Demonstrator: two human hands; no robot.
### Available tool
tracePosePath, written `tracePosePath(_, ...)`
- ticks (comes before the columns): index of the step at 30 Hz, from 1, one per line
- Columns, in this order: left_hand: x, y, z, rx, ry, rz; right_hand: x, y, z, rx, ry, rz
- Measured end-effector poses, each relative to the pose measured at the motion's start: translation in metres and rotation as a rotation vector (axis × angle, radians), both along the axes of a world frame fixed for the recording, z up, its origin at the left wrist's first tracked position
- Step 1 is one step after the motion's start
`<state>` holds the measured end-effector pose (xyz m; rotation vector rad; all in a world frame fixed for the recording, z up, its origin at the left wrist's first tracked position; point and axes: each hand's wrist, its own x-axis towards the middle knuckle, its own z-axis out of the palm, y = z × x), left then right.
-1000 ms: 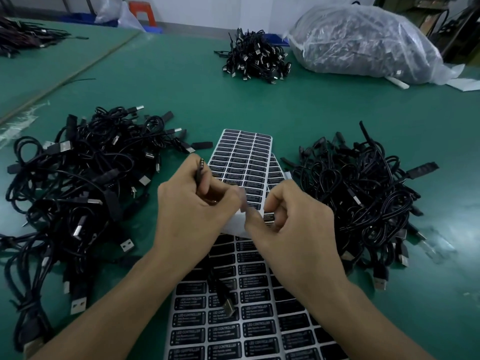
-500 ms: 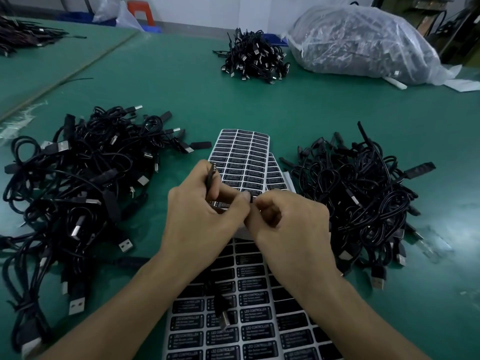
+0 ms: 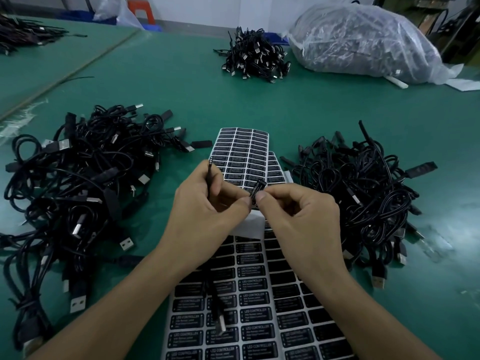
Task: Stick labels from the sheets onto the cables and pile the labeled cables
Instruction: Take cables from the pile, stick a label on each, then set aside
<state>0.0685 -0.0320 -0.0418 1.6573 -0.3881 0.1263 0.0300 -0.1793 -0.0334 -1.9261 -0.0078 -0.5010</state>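
Black cable pile (image 3: 78, 183) sits left of the label sheet (image 3: 249, 302) on the counter (image 3: 285, 105). Left hand (image 3: 207, 211) is above the sheet, pinching a cable (image 3: 210, 178); its plug end points up and away, USB end hanging over the sheet. Right hand (image 3: 298, 216), just right of it, pinches a label (image 3: 257, 190) between thumb and forefinger, long axis tilted up-right, touching the left thumb tip. Label looks crosswise to the cable, so next is likely wrapping. Second pile (image 3: 363, 198) lies right of the sheet.
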Motion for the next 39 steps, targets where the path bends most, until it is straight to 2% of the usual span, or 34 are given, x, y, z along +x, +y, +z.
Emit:
tracePosePath(6,-0.0031,-0.0003,0.0009,-0.019,0.030,0.007,0.0021,-0.0018,-0.0015,0.091,0.007,0.004)
tracePosePath(12,0.0015,0.0001,-0.0006,0.034,0.111,0.042,0.0027,-0.0033,0.0003,0.232,-0.074,-0.044)
tracePosePath(16,0.0003,-0.0008,0.0000,0.085,0.030,0.062,0.0015,-0.0025,0.0020,0.316,-0.112,0.045)
tracePosePath(21,0.0029,-0.0003,-0.0038,0.258,-0.185,0.158,0.0022,-0.0019,0.0013,0.316,-0.079,0.115)
tracePosePath(25,0.0009,-0.0014,-0.0029,0.162,-0.212,0.126,0.0030,0.0002,0.0004,0.344,-0.044,0.099)
tracePosePath(29,0.0008,-0.0028,-0.0031,0.038,-0.149,0.043,0.0051,-0.0012,0.0012,0.312,-0.060,0.067)
tracePosePath(39,0.0038,-0.0011,-0.0067,0.029,-0.003,-0.048,0.0063,-0.0027,-0.0004,0.308,-0.062,0.034)
